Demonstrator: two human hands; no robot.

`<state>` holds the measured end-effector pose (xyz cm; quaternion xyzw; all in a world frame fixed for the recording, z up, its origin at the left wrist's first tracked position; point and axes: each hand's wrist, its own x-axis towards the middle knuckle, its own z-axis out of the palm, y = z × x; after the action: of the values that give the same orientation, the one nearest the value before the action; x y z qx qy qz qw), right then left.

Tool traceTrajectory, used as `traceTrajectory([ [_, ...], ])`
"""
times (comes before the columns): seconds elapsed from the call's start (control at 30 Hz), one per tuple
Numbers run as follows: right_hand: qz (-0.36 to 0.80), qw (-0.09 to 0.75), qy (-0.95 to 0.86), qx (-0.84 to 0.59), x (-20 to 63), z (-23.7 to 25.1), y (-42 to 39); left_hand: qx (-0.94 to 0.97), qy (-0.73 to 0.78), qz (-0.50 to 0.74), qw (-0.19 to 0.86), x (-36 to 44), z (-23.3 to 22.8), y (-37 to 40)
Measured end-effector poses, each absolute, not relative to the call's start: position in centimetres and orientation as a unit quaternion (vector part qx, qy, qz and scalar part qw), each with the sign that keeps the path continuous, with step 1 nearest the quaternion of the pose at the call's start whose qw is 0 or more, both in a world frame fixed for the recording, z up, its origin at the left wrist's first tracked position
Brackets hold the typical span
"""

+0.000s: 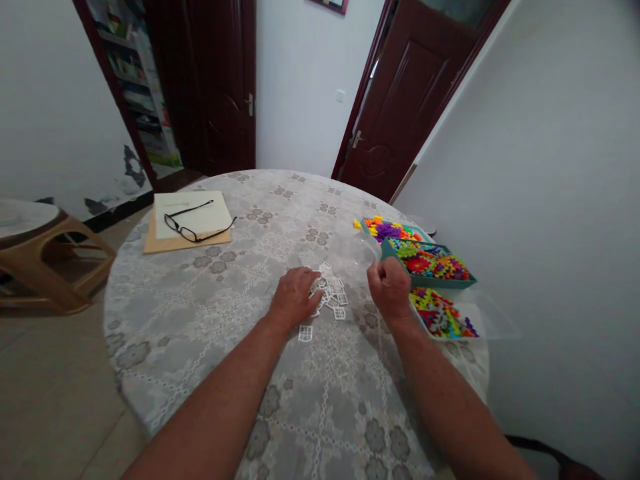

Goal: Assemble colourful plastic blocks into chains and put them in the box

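Note:
My left hand (296,298) rests on the table beside a loose pile of small white plastic pieces (333,291), thumb and fingers apart at the pile's left edge. The pieces look like little lattice windows, and one separate white piece (305,333) lies nearer to me, below the hand. To the right of the pile, my right hand (391,287) is closed like a fist. A clear plastic bag (369,247) shows at its upper left and appears gripped in it; the fingertips are hidden.
Teal boxes (445,283) and a clear tray (440,339) hold colourful plastic gear pieces at the right. Black-framed glasses (187,233) lie on paper (215,200) at the far left. A patterned cloth covers the round table (270,407); a brown stool (60,257) stands left.

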<state>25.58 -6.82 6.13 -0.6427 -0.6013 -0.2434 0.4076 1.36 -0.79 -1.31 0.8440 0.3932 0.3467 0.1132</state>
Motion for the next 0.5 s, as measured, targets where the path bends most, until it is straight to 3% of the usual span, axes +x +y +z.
traceTrajectory([
  [0.17, -0.119, 0.494, -0.545, -0.666, 23.7, 3.3, -8.7, 0.855, 0.417, 0.297, 0.081, 1.5, -0.9, -1.5],
  [0.5, 0.04, 0.564, -0.486, -0.666, 24.4, 1.4, -8.2, 0.817, 0.486, 0.306, 0.054, -0.2, -1.1, -0.3],
])
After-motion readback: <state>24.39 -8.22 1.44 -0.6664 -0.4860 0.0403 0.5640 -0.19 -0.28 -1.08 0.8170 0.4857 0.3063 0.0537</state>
